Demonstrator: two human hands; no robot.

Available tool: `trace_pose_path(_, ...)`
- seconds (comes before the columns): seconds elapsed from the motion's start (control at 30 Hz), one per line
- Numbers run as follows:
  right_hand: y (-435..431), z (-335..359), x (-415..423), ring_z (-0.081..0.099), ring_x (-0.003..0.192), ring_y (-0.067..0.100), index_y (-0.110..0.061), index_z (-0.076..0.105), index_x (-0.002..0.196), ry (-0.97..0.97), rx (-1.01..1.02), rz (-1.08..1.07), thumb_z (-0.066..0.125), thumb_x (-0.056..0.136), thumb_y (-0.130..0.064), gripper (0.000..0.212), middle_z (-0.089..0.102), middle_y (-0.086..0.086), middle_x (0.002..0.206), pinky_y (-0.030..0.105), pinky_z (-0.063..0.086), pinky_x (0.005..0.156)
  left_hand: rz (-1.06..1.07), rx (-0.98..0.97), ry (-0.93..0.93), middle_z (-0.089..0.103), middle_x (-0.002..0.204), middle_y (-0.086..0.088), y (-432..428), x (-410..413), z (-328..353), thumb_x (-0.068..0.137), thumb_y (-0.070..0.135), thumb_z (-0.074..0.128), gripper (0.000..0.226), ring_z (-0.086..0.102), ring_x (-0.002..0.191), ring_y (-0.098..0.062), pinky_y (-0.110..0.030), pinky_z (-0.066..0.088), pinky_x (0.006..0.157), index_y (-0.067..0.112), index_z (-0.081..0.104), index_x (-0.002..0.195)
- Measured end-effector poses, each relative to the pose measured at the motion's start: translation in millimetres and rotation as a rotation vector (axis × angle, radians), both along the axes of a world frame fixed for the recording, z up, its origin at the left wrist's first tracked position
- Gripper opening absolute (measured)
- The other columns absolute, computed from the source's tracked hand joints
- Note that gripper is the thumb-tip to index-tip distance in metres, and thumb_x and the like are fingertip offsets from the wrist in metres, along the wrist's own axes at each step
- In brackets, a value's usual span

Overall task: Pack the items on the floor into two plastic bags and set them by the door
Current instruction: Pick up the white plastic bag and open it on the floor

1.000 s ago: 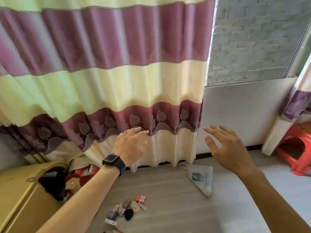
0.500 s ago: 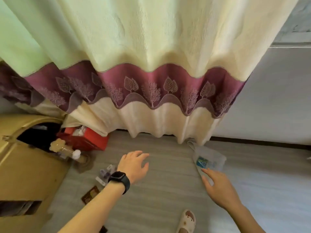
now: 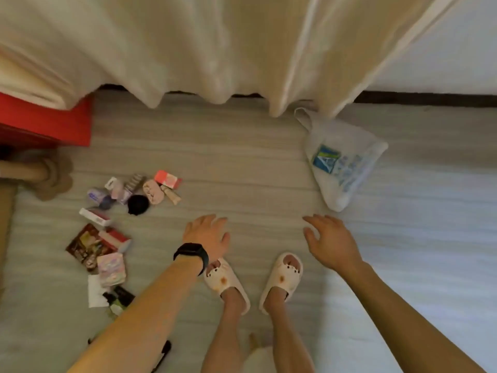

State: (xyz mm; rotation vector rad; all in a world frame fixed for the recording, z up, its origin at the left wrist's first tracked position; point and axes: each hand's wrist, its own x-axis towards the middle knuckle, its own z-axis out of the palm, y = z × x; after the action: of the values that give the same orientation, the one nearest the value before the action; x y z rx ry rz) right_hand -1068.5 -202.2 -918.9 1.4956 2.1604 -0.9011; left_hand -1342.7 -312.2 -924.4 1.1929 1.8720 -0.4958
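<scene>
A white plastic bag (image 3: pixel 344 160) with a blue print lies flat on the floor at the upper right, under the curtain's hem. Several small items are scattered on the floor at the left: a pink-red box (image 3: pixel 168 179), a black round thing (image 3: pixel 138 204), a dark snack packet (image 3: pixel 85 246), a pastel pouch (image 3: pixel 111 268). My left hand (image 3: pixel 208 236), with a black watch at its wrist, hovers open above the floor, holding nothing. My right hand (image 3: pixel 332 239) is spread open just below the bag, not touching it.
A cream curtain (image 3: pixel 215 49) hangs across the top. A red box (image 3: pixel 48 122) stands at the left with a cardboard tube (image 3: pixel 24 170) below it. My feet in cream slippers (image 3: pixel 282 278) stand between my arms. White wall and dark skirting run at the upper right.
The view has tilted down from the curtain to the floor. Both hands have dropped lower; the right hand has drawn back a little from the bag. My feet have come into view.
</scene>
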Motion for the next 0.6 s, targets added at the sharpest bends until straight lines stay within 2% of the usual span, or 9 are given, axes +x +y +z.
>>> trace_pose_path(0.13,-5,-133,-9,0.031,0.143,0.029,-0.028,0.050,0.143,-0.034,-0.003,-0.006,0.045,0.101,-0.037,0.043,0.045,0.005,0.152,0.039,0.031,0.112,-0.091,0.035,-0.013,0.007,0.162,0.001,-6,8,-138,0.099,0.048,0.033,0.057,0.007,0.148,-0.026,-0.051,0.012,0.118,0.034,0.019,0.153)
trace_pose_path(0.27,0,-246,-16,0.027,0.145,0.027,-0.027,0.050,0.143,-0.046,0.016,0.016,0.045,0.101,-0.035,0.043,0.041,0.005,0.154,0.041,0.030,0.113,-0.175,0.063,-0.026,-0.001,0.163,0.000,-12,10,-251,0.100,0.046,0.033,0.057,0.000,0.149,-0.026,-0.053,0.008,0.119,0.034,0.016,0.153)
trace_pose_path(0.4,31,-319,-23,0.026,0.146,0.030,-0.021,0.053,0.141,0.044,0.248,-0.008,0.050,0.099,-0.031,0.043,0.039,0.011,0.155,0.046,0.029,0.116,-0.203,0.236,-0.001,-0.007,0.163,0.000,-4,-8,-331,0.099,0.048,0.029,0.059,-0.007,0.148,-0.030,-0.054,0.001,0.119,0.038,0.009,0.154)
trace_pose_path(0.5,68,-360,-20,0.011,0.151,0.031,-0.024,0.030,0.153,-0.015,0.436,-0.098,0.046,0.098,-0.043,0.061,0.017,0.011,0.163,0.051,0.015,0.120,-0.215,0.351,0.036,-0.015,0.162,0.006,1,-35,-377,0.097,0.057,0.023,0.061,-0.013,0.148,-0.030,-0.058,-0.001,0.117,0.045,0.000,0.152)
trace_pose_path(0.57,91,-383,-18,0.002,0.151,0.031,-0.025,0.009,0.157,-0.087,0.439,-0.244,0.042,0.095,-0.054,0.076,0.003,0.008,0.165,0.055,0.007,0.118,-0.203,0.378,0.059,-0.024,0.159,0.011,-3,-50,-400,0.096,0.062,0.017,0.060,-0.020,0.147,-0.029,-0.062,-0.003,0.114,0.051,-0.010,0.149)
trace_pose_path(0.6,99,-393,-20,0.002,0.151,0.031,-0.024,0.004,0.157,-0.104,0.422,-0.321,0.041,0.094,-0.057,0.080,0.002,0.007,0.166,0.057,0.007,0.118,-0.207,0.403,0.076,-0.027,0.158,0.013,-7,-53,-409,0.096,0.064,0.014,0.059,-0.023,0.146,-0.028,-0.064,-0.003,0.113,0.053,-0.013,0.147)
